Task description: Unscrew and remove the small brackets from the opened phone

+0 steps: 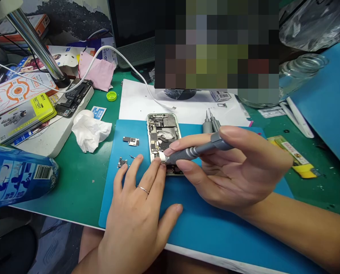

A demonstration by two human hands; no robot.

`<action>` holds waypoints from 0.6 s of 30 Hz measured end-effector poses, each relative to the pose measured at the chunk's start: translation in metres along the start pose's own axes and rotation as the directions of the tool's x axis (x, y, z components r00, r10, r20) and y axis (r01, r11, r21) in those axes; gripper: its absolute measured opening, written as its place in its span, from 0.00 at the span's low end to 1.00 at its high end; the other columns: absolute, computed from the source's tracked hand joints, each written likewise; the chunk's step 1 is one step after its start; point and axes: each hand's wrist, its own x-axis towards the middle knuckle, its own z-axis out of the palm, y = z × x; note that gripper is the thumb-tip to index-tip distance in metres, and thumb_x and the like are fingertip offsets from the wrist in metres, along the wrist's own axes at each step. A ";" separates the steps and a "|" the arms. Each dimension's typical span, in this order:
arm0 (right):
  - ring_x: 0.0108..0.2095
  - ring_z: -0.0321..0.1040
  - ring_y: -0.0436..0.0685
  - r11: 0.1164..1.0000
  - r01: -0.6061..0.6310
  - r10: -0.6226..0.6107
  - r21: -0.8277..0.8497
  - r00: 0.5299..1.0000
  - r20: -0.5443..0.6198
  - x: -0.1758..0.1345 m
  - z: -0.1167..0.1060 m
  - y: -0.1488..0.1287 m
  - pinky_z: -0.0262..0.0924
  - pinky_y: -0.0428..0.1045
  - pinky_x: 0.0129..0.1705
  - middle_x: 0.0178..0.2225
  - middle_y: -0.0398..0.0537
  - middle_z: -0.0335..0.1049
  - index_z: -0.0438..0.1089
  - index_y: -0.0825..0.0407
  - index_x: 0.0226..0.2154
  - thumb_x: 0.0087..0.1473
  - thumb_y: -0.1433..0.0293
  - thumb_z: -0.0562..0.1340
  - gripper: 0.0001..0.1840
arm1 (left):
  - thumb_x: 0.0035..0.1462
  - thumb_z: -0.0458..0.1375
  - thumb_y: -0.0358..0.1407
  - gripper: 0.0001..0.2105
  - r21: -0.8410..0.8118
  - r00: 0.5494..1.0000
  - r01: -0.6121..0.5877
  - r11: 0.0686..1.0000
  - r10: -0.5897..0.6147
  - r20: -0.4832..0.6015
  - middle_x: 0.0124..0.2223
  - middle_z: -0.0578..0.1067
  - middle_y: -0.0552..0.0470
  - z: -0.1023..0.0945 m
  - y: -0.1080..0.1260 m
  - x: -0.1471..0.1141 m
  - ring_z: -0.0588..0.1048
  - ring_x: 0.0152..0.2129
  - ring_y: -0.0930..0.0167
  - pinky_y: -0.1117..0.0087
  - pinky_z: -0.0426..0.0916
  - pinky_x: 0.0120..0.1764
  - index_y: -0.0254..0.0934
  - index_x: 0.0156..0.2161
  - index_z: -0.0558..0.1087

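An opened phone lies on the blue mat, its inner parts bare. My right hand grips a grey precision screwdriver, its tip end low over the phone's lower part; the tip itself is hidden. Flat and with fingers spread, my left hand rests on the mat, two fingertips touching the phone's left edge. Left of the phone are a small metal-shielded part and another small part near my fingertips. Two more screwdriver bits or handles stand behind my right hand.
At left are a crumpled tissue, a yellow battery box and a blue packet. A white cable arches over the back. Right lie a yellow strip and white tweezers; a glass jar stands behind.
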 end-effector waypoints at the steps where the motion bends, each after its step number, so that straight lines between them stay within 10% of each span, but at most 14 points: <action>1: 0.42 0.81 0.53 1.000 -0.001 0.000 -0.007 1.000 -0.007 0.000 0.000 0.000 0.82 0.45 0.38 0.51 0.48 0.78 0.56 0.44 0.70 0.54 0.85 0.66 0.46 | 0.74 0.48 0.46 0.27 0.003 1.000 -0.001 1.000 0.001 0.001 0.73 0.63 0.54 0.000 0.000 0.000 0.54 0.69 0.56 0.54 0.40 0.70 0.33 0.70 0.61; 18: 0.42 0.81 0.54 0.999 -0.023 0.027 0.042 0.997 -0.077 0.003 0.001 -0.002 0.81 0.43 0.37 0.49 0.48 0.78 0.62 0.46 0.68 0.51 0.86 0.67 0.45 | 0.74 0.49 0.49 0.29 0.010 1.000 -0.008 1.000 0.008 0.011 0.73 0.63 0.53 -0.001 0.000 0.001 0.56 0.68 0.56 0.54 0.42 0.69 0.32 0.70 0.62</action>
